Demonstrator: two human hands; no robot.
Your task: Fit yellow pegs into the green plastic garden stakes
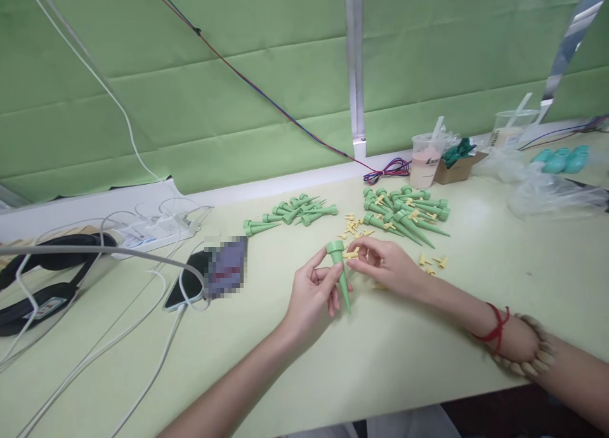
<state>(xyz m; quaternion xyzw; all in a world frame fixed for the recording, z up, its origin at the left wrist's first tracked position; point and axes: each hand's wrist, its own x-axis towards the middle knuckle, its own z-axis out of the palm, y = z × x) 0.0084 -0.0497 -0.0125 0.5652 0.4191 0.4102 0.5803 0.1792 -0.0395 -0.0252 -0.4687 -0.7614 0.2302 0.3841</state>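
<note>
My left hand (pixel 314 292) grips a green plastic watering spike (pixel 339 266), its capped wide end up and its point tilted down. Close beside the spike, my right hand (pixel 383 265) has thumb and fingers pinched at a small yellow T-shaped plastic piece (pixel 351 254). Behind my hands lie loose yellow pieces (pixel 353 223), and a few more yellow pieces (pixel 440 262) are right of my right wrist. One pile of green spikes (pixel 409 212) with yellow pieces among them lies at the back right. Another pile of green spikes (pixel 290 211) is farther left.
On the left are a phone (pixel 183 285), white cables (pixel 157 362), a power strip (pixel 157 230) and a black strap-like object (pixel 52 285). Along the back stand a drink cup (pixel 425 162), a small cardboard box (pixel 459 170), clear plastic bags (pixel 547 193) and turquoise objects (pixel 561 160).
</note>
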